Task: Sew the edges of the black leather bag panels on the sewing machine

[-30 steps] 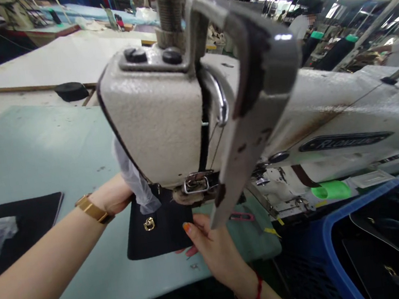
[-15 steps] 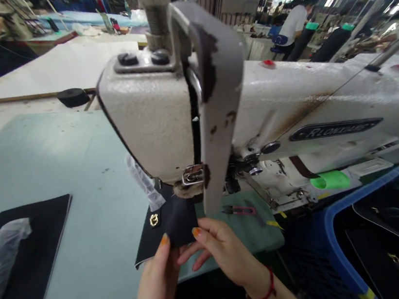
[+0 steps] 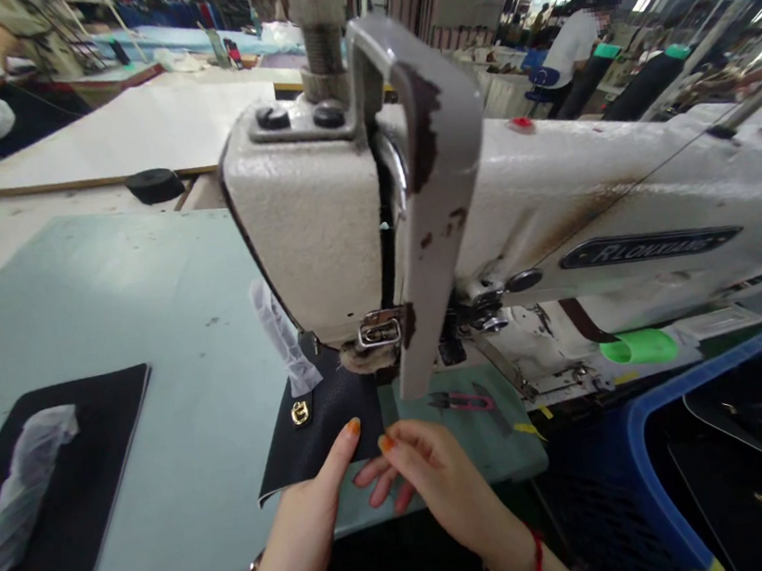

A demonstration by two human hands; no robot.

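A black leather panel lies partly beneath the head of a white sewing machine. It carries a gold buckle and a strap in white wrapping. My left hand grips the panel's near edge, thumb on top and fingers hidden underneath. At the near right corner, my right hand pinches the edge between thumb and index finger; its other fingers hang below, partly spread. The needle and presser foot are hidden behind the machine head.
Another black panel with a wrapped strap and buckle lies at left on the green mat. Pink-handled thread snips lie right of the needle area. A blue basket of black panels stands at right. People are in the background.
My left thumb has slid right along the panel, and the left wrist with its gold watch shows more. My right hand has shifted slightly right. The whole view has swung a little.
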